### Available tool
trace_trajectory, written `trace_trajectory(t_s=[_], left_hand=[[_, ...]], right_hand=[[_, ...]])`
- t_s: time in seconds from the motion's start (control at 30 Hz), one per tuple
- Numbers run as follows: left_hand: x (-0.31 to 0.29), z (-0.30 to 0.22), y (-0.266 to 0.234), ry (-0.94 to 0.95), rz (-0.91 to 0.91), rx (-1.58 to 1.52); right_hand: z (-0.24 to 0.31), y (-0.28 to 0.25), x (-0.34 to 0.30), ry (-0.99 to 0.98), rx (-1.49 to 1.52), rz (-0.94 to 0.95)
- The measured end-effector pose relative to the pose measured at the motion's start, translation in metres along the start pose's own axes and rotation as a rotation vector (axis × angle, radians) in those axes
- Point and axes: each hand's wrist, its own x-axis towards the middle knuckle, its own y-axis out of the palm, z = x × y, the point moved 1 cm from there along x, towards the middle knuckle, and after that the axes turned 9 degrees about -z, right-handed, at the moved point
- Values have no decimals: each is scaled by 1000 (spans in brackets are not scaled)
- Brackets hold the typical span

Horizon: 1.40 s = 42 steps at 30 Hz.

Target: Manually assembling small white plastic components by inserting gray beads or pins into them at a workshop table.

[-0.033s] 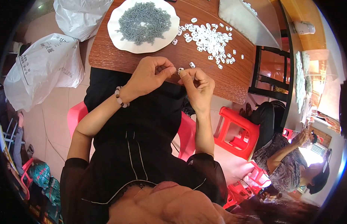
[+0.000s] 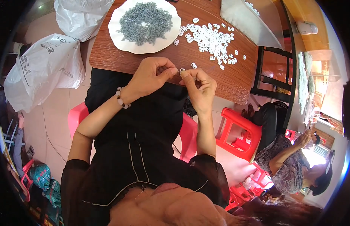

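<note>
Head view shows one brown surface [image 2: 235, 81], with two white sacks [image 2: 47, 71] on the floor past its left edge. One white wavy-rimmed plate [image 2: 114, 32] sits toward the left edge, well back from the front edge. Two hands meet just over the middle of the front edge: the left hand [image 2: 150, 75] has thumb and finger narrowed to a pinch, and the right hand [image 2: 199, 88] is pinched too, thumb against finger. Between their fingertips is one small part [image 2: 179, 71], too tiny to make out. The step looks like close two-handed fitting, and I judge the next move calls for a steady, light pinch with the tips kept aligned. White tags [image 2: 216, 43] spread right of the plate, dozens, too heaped to count; one loose tag [image 2: 193, 65] lies nearer the front edge. Grey pegs [image 2: 146, 24] fill the plate, smaller and beyond counting
</note>
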Motion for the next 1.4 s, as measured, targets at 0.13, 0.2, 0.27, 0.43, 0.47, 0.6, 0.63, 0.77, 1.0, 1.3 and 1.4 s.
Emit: trace_trajectory(t_s=[0.13,0.2,0.27,0.43,0.47,0.6,0.63,0.77,1.0,1.3,1.4], left_hand=[[0,3,1,-12,13,-22],[0,3,2,-27,18,-56],[0,2,2,-30,21,-42],[-1,2,3,-26,10,-37],[-1,1,3,-27,3,-26],[-2,-1,4,2,-55,-59],[-2,-2,4,12,-52,-35],[-3,-1,5,8,-57,-63],[-4,-2,5,3,-67,-16],[2,1,5,6,-45,-89],[4,-4,4,-12,-60,-132]], right_hand=[[2,0,0,9,-12,6],[2,1,-1,17,-30,13],[4,1,-1,10,-38,8],[2,2,-1,-9,-32,4],[4,2,-1,-11,-41,14],[7,1,0,-16,-64,46],[7,1,0,-15,-64,46],[9,4,-2,-30,-107,29],[5,7,-1,-52,-105,17],[-7,5,2,39,15,11],[-6,5,3,80,74,4]])
